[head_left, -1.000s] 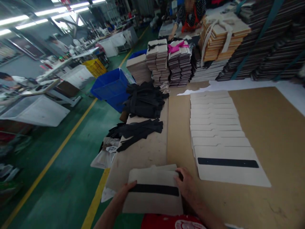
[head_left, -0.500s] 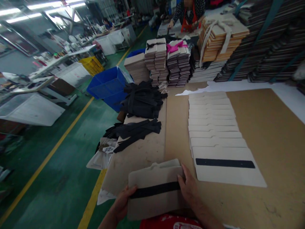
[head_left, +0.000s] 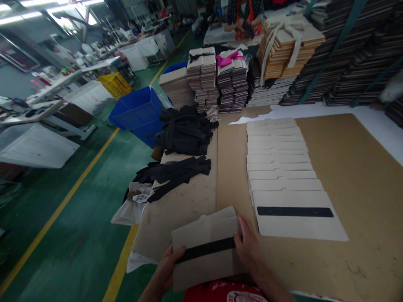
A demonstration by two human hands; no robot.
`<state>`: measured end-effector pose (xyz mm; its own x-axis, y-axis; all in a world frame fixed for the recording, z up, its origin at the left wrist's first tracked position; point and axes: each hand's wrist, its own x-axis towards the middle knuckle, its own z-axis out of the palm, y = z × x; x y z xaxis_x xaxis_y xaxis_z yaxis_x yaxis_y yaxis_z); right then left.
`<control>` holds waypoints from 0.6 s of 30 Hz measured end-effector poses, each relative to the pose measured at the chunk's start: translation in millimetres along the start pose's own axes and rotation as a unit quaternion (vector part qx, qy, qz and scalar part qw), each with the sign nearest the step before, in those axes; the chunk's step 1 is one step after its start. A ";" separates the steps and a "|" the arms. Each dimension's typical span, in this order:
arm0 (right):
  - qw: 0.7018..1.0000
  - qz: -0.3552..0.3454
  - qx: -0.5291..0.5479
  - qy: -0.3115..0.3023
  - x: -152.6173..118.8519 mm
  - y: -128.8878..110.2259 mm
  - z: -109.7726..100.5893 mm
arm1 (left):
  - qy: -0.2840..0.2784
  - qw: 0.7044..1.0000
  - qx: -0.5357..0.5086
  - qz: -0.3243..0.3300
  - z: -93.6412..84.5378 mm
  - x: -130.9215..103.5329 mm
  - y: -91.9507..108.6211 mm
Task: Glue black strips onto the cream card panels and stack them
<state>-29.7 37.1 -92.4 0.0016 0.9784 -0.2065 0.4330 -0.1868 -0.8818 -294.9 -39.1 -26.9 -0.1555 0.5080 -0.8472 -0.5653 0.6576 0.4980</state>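
Between my two hands is a small stack of beige panels point(head_left: 204, 235), the top one crossed by a black strip point(head_left: 209, 249). My left hand point(head_left: 168, 266) grips its left edge, thumb on top at the end of the strip. Closed on the right edge is my right hand point(head_left: 247, 243), with its thumb near the strip's other end. The stack is held tilted at the table's near edge, over my red clothing. To the right, a row of overlapping beige panels point(head_left: 283, 184) lies on the table; the nearest bears a black strip point(head_left: 295, 212).
Black fabric strips point(head_left: 185, 130) are heaped on the table's left side, with more black strips point(head_left: 181, 172) nearer me. Blue crates point(head_left: 135, 111) stand beyond the left edge. Tied panel stacks point(head_left: 233, 84) line the back, where a person point(head_left: 244, 21) works.
The held stack has tilted slightly, its right side a little higher. Both hands keep their grip. My view has shifted slightly, and the person at the back has brought their hands together.
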 end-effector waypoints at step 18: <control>0.986 0.145 0.049 -0.066 44.5 -17.5 -22.2 | -0.031 1.000 0.004 -0.002 -1.6 -2.9 -2.6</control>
<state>-17.2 85.9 -76.8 -0.0079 0.8640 -0.5034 0.3417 -0.4707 -0.8134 -294.3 -43.1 -26.0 -0.1025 0.5384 -0.8364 -0.5590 0.6643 0.4962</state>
